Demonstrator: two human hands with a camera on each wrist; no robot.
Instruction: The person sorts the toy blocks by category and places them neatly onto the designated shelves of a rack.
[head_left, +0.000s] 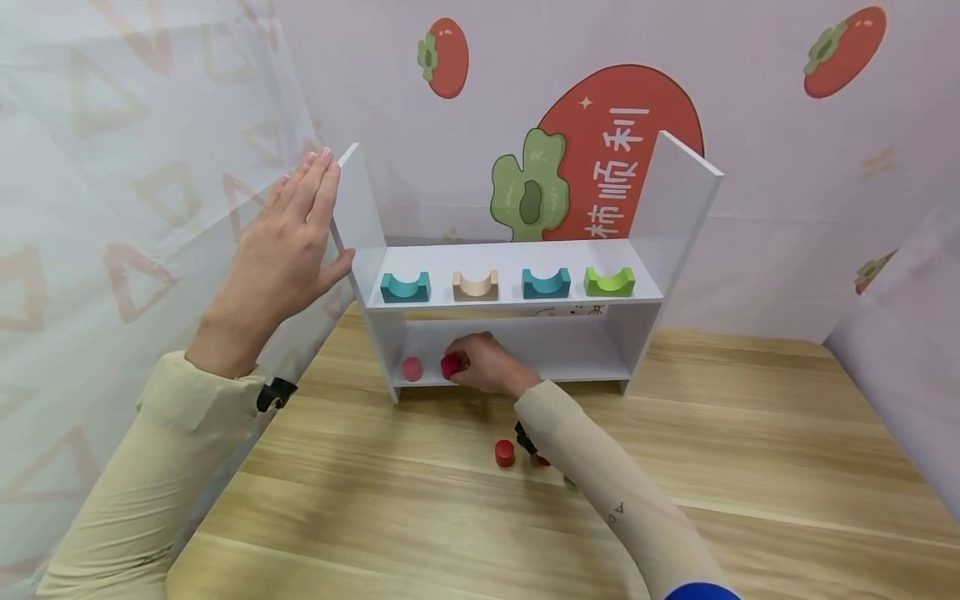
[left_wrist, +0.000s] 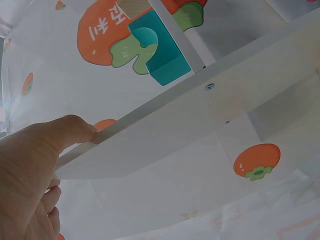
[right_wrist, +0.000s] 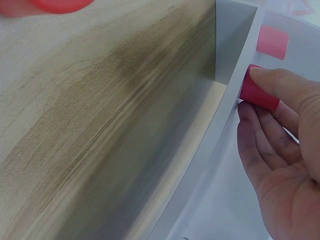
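Note:
My left hand (head_left: pixel 288 229) holds the upper left side panel (left_wrist: pixel 165 125) of a white shelf unit (head_left: pixel 517 308), thumb at its front edge and fingers extended upward. On the lower shelf, my right hand (head_left: pixel 487 364) pinches a deep-red cylinder block (right_wrist: pixel 260 90) between thumb and fingers, right at the front edge. A pink cylinder block (head_left: pixel 412 369) stands to its left. Along the upper shelf sit notched blocks: a teal one (head_left: pixel 405 288), a beige one (head_left: pixel 476 287), another teal one (head_left: pixel 546 285) and a lime-green one (head_left: pixel 609 283).
On the wooden table (head_left: pixel 360 500) in front of the shelf stands a red cylinder block (head_left: pixel 505 453). More small blocks are mostly hidden behind the right forearm. A cloth with persimmon prints (head_left: pixel 787 183) hangs behind the shelf, and pale cloth (head_left: pixel 127 167) hangs on the left.

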